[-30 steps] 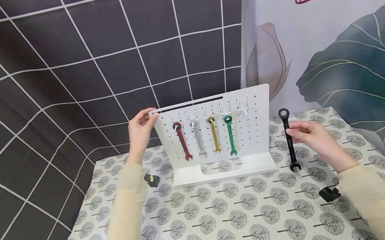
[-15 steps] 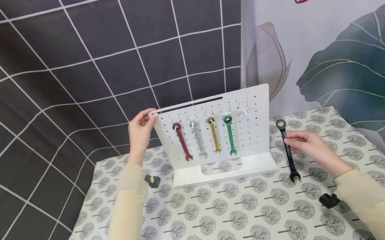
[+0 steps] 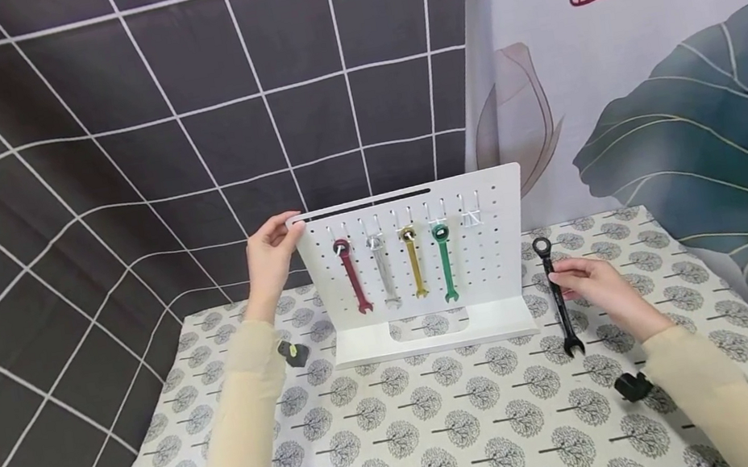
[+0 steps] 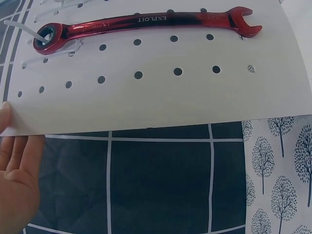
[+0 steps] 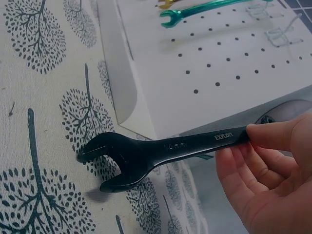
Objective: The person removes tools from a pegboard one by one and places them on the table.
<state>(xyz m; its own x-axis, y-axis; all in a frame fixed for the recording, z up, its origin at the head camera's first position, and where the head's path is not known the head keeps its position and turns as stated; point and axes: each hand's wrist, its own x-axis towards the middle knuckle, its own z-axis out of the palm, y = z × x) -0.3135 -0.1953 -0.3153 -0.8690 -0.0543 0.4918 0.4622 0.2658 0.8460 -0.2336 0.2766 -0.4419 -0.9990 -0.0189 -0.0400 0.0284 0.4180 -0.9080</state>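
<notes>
My left hand [image 3: 270,260] pinches the upper left corner of a white pegboard stand [image 3: 497,271], thumb in front and fingers behind. Four ring-ended wrenches hang on its hooks in a row: red [image 3: 353,277], silver [image 3: 385,272], yellow [image 3: 415,264] and green [image 3: 446,263]. To their right, a hook [image 3: 472,216] carries nothing. Beside the board's right edge, my right hand [image 3: 603,291] pinches a black combination wrench [image 3: 562,310] between thumb and fingers. Its ring end points up and away, its open end down toward the table. The right wrist view shows the lettering on this wrench [image 5: 195,146].
A tree-patterned cloth [image 3: 407,440] covers the table. Behind it hangs a dark curtain with white grid lines [image 3: 172,69]. At the right back is a pale curtain with a large leaf print [image 3: 710,131]. Black wrist cameras [image 3: 293,352] sit at both sleeves.
My right hand has moved slightly left and lower with the black wrench, bringing it closer to the board and table. My left hand has kept its grip on the board's corner.
</notes>
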